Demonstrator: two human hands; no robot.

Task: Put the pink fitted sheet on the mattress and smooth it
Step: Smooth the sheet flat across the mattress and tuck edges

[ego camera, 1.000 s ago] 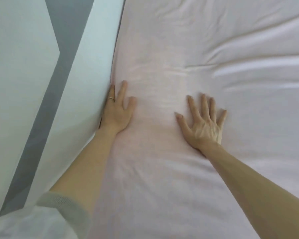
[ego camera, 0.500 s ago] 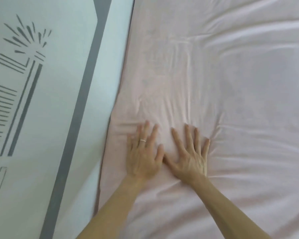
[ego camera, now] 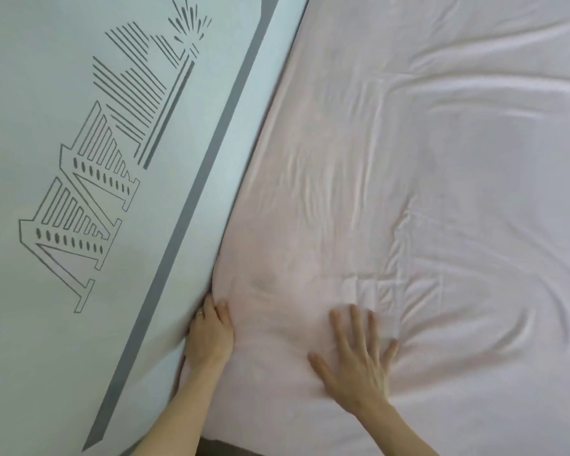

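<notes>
Wrinkled pink sheet (ego camera: pixel 408 192), flat right hand (ego camera: pixel 356 363)

This looks like a bedroom in a home. A bed (ego camera: pixel 250 199) fills most of the view, covered by a soft pink sheet (ego camera: pixel 408 192) that lies in loose wrinkles and folds over a wide, padded surface. The bed's long edge runs tight against a pale blue-green wall (ego camera: pixel 46 93); whether this is the room's wall or a tall board beside the bed cannot be told. It is decorated. A broad grey stripe (ego camera: pixel 191 205) runs along it next to the bed, and beside that is a grey line drawing (ego camera: pixel 106 179) of stepped, stair-like shapes topped by a small burst of rays. A dark strip (ego camera: pixel 224 447), perhaps floor, shows at the bottom edge of the view.
</notes>
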